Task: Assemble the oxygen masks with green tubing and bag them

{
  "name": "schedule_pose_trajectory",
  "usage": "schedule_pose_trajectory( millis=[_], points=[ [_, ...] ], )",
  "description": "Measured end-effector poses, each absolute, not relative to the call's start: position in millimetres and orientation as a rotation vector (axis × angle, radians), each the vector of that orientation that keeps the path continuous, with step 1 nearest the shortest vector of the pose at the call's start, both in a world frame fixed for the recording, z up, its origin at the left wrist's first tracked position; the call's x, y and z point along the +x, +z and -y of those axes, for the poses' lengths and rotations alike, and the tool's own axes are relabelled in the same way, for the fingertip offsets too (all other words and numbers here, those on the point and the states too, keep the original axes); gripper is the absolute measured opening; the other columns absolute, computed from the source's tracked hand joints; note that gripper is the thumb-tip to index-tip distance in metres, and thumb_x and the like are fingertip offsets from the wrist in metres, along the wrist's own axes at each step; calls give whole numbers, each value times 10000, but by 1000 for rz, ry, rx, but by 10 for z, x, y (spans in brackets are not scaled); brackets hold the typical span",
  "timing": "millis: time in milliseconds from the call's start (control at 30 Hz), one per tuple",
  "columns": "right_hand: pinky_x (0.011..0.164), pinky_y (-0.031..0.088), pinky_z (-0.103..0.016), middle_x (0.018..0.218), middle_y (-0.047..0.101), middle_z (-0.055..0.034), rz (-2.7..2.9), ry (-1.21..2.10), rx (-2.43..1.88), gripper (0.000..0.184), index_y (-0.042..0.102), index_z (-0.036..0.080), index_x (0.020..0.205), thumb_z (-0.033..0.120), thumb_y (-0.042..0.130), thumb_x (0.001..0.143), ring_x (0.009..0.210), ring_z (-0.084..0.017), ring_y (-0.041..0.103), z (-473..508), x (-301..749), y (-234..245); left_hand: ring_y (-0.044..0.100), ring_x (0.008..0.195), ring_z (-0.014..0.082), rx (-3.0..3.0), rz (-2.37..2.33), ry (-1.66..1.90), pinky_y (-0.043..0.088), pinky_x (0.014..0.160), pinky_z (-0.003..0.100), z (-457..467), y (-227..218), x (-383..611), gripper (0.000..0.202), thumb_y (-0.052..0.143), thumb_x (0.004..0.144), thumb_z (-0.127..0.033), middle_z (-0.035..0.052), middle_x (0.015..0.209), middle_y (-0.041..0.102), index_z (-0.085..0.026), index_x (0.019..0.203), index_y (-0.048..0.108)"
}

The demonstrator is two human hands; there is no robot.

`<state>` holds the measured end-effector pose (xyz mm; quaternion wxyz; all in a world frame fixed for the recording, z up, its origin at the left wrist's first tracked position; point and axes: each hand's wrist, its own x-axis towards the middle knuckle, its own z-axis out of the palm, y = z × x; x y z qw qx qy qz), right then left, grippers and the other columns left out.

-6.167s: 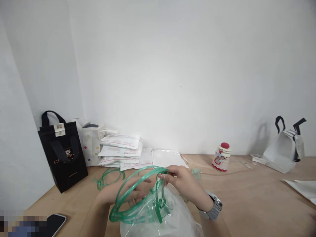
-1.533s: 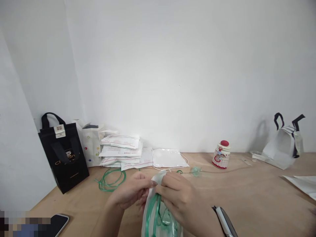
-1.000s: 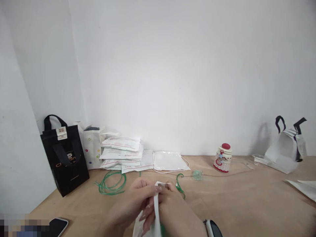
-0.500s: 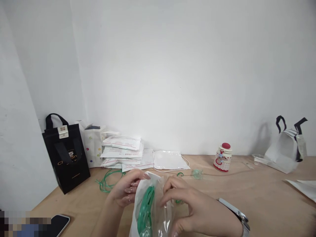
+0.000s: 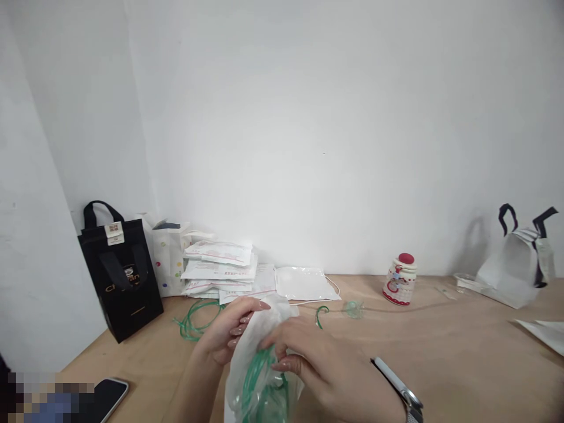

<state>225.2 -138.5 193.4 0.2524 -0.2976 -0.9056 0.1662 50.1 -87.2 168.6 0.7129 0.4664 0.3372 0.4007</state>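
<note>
My left hand (image 5: 227,330) grips the left side of a white paper-and-plastic pouch (image 5: 269,310), its fingers curled round the edge. The pouch is spread at the top, tilted toward me. Inside lies coiled green tubing (image 5: 252,376), with clear plastic parts low in the coil. My right hand (image 5: 319,367), with a watch on its wrist, reaches into the mouth, thumb and fingers pinching the top of the tubing. The pouch's lower end runs out of the picture.
On the table behind are loose green tubing (image 5: 194,320), stacked white packets (image 5: 218,270), a flat white packet (image 5: 306,284), a small clear green piece (image 5: 354,309) and a red-lidded jar (image 5: 400,279). A black bag (image 5: 121,276) and phone (image 5: 108,399) are left, a white bag (image 5: 506,267) right.
My right hand has moved left from the pouch's clear plastic side into its mouth and taken hold of the green tubing. My left hand keeps its grip on the pouch.
</note>
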Motion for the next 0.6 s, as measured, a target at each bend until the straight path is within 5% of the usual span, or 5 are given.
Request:
schedule_pose_trajectory(
  millis=[167,300,433,600],
  points=[
    [688,409,-256,871,575,-45,2511,350,-997,136,487,188,817,96,392,789,834,-163,516,1391,2121,1816,77,220,-16,824,-666,829,11,261,156,916,1703,534,431,608,586,-298,-121,245,196,-190,352,264],
    [561,380,-216,758,582,-17,2478,305,-1041,115,468,196,782,103,401,775,664,-136,527,1355,2148,1781,217,241,5,862,-612,965,140,265,137,967,1700,609,318,618,642,-289,-104,301,324,-153,429,425],
    [556,392,-226,660,587,7,2005,297,-1079,147,419,209,771,221,315,874,585,-127,541,1261,2262,1803,561,608,124,1045,-512,1112,430,570,217,991,1701,591,307,486,773,-426,8,649,621,-146,769,613],
    [474,400,-218,652,610,10,1619,314,-1130,161,383,218,758,315,333,877,457,-107,541,1152,2393,1824,544,922,195,1375,-515,872,398,793,277,1044,1717,560,306,542,771,-324,51,950,639,-194,1045,584]
  ],
)
